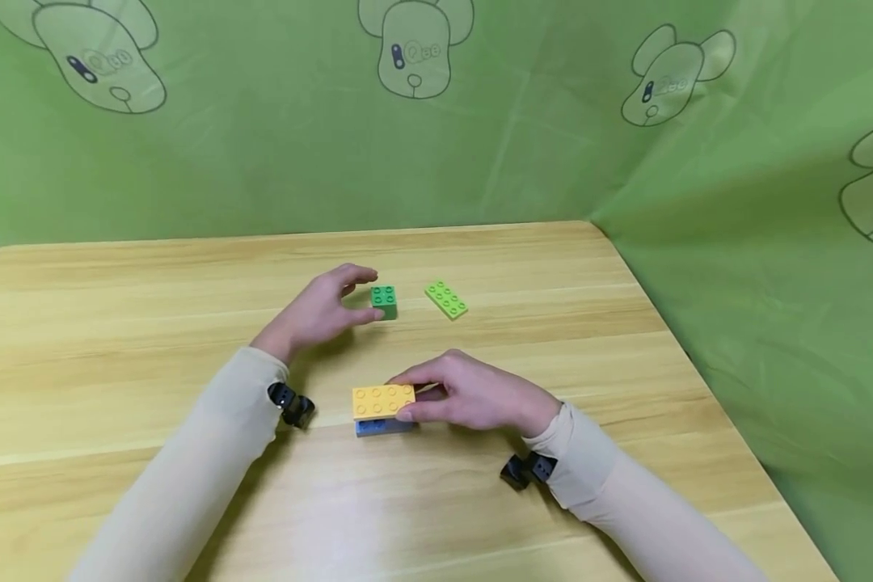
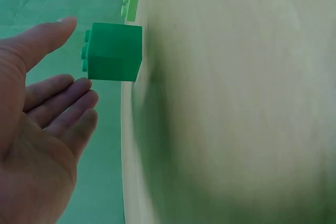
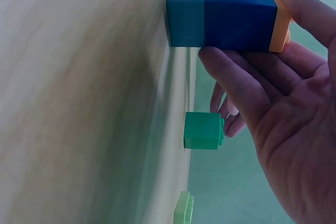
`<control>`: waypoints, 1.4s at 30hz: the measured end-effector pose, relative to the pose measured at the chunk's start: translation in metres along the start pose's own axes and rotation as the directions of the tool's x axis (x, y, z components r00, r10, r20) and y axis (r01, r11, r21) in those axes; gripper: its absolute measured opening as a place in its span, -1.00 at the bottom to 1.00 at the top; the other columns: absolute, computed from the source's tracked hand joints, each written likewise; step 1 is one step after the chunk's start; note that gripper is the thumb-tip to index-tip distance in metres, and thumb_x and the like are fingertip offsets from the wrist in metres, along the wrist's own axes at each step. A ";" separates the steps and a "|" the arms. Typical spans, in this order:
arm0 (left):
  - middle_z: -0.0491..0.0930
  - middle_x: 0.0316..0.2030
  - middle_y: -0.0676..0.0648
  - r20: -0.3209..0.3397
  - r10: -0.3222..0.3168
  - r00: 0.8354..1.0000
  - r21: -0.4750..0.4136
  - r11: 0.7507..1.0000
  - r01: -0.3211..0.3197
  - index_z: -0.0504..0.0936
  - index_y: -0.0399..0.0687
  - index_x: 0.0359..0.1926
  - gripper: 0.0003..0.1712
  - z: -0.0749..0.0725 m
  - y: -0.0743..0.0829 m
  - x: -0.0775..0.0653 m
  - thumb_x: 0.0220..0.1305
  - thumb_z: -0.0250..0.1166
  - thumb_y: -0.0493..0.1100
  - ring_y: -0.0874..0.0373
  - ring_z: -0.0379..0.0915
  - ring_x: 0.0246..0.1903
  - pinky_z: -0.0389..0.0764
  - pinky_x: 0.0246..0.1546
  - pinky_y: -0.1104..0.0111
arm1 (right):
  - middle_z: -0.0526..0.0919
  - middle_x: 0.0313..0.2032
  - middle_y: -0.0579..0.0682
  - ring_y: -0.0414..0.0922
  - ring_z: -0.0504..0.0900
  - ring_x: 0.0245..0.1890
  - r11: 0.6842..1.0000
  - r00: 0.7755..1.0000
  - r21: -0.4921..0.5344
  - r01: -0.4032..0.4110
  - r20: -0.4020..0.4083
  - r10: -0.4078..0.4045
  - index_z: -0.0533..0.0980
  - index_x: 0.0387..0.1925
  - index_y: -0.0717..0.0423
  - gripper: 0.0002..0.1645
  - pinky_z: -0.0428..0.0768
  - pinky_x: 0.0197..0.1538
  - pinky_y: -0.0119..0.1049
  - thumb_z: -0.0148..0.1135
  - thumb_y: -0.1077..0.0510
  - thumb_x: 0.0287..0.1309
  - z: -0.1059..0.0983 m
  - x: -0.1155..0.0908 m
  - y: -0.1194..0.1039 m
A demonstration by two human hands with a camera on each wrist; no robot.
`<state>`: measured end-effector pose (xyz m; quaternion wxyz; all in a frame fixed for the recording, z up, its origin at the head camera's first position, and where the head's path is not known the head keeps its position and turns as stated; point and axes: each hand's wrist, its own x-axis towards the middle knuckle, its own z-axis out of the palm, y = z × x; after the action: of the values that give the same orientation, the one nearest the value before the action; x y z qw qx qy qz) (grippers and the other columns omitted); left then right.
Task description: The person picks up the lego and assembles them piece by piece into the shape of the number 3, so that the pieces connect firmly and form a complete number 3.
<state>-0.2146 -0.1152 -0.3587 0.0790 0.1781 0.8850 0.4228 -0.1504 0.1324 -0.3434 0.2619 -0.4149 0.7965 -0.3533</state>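
Note:
A stack of toy building bricks stands on the table: a pale blue brick (image 3: 186,14) at the bottom, a dark blue brick (image 3: 239,17) above it and a flat yellow eight-stud brick (image 1: 382,402) on top. My right hand (image 1: 476,394) holds the stack at its right end, thumb on the near side and fingers behind. Farther back, a green four-stud brick (image 1: 383,301) sits studs up. Around it my left hand (image 1: 322,307) reaches from the left, with thumb and fingers spread. In the left wrist view a gap shows between the thumb and the green brick.
A flat lime-green brick (image 1: 446,300) lies to the right of the green one. The wooden table (image 1: 153,323) ends at a back edge and a slanting right edge. Green cloth (image 1: 276,162) with printed cartoon heads hangs behind and to the right.

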 end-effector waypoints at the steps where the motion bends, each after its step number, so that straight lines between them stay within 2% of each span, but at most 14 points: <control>1: 0.33 0.32 -0.19 0.001 -0.004 1.000 0.002 1.000 0.004 0.33 -0.25 0.36 -0.22 0.001 0.001 0.002 0.22 0.42 -0.05 -0.18 0.20 0.32 0.23 0.33 0.06 | 0.67 -0.06 -0.19 -0.32 0.62 -0.11 1.000 1.000 0.002 0.000 -0.002 0.000 0.56 0.17 0.08 -0.55 0.59 -0.01 -0.36 0.28 0.04 0.30 0.000 0.000 0.000; 10: 0.41 0.24 -0.20 0.032 -0.055 0.998 0.012 0.998 0.055 0.41 -0.26 0.28 -0.31 0.001 0.004 0.010 0.20 0.45 -0.12 -0.16 0.29 0.26 0.30 0.29 0.06 | 0.68 -0.08 -0.17 -0.31 0.62 -0.12 0.999 0.999 -0.014 0.037 -0.012 -0.037 0.56 0.16 0.12 -0.55 0.60 -0.02 -0.36 0.28 0.02 0.31 0.000 -0.001 0.001; 14: 0.49 0.14 -0.21 0.028 -0.040 0.999 0.039 0.998 0.039 0.46 -0.29 0.23 -0.40 0.002 0.004 0.012 0.21 0.43 -0.20 -0.11 0.39 0.15 0.37 0.24 0.09 | 0.68 -0.07 -0.15 -0.31 0.61 -0.11 1.000 0.999 -0.011 0.030 -0.013 -0.030 0.56 0.16 0.13 -0.54 0.59 -0.01 -0.37 0.28 0.02 0.31 0.001 0.000 0.001; 22: 0.51 0.04 -0.21 0.015 -0.026 1.000 0.062 0.998 0.025 0.49 -0.35 0.18 -0.51 0.002 0.002 0.013 0.25 0.36 -0.29 -0.08 0.43 0.05 0.46 0.15 0.13 | 0.68 -0.06 -0.15 -0.31 0.61 -0.11 1.000 1.000 0.000 0.011 -0.016 -0.011 0.56 0.17 0.12 -0.53 0.59 -0.01 -0.38 0.29 0.03 0.29 0.001 -0.001 0.000; 32: 0.50 0.02 -0.15 -0.007 -0.015 1.000 -0.007 1.000 0.015 0.53 -0.31 0.12 -0.54 0.000 0.003 0.006 0.23 0.39 -0.24 -0.06 0.43 0.07 0.47 0.15 0.14 | 0.67 -0.09 -0.20 -0.31 0.61 -0.16 0.999 1.000 -0.031 0.015 -0.016 -0.015 0.56 0.17 0.07 -0.55 0.60 -0.06 -0.36 0.29 0.02 0.30 -0.001 -0.001 -0.001; 42: 0.53 -0.04 -0.13 -0.011 0.009 1.000 -0.076 0.997 -0.010 0.55 -0.29 0.06 -0.56 -0.001 0.002 -0.004 0.16 0.42 -0.28 -0.03 0.51 0.00 0.54 0.06 0.18 | 0.67 -0.09 -0.22 -0.31 0.60 -0.14 1.000 1.000 -0.018 0.002 -0.012 -0.002 0.56 0.17 0.06 -0.55 0.59 -0.03 -0.37 0.29 0.01 0.30 0.000 -0.002 0.000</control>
<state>-0.2106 -0.1165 -0.3562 0.0790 0.1769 0.8678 0.4576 -0.1496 0.1337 -0.3436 0.2527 -0.4161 0.8009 -0.3488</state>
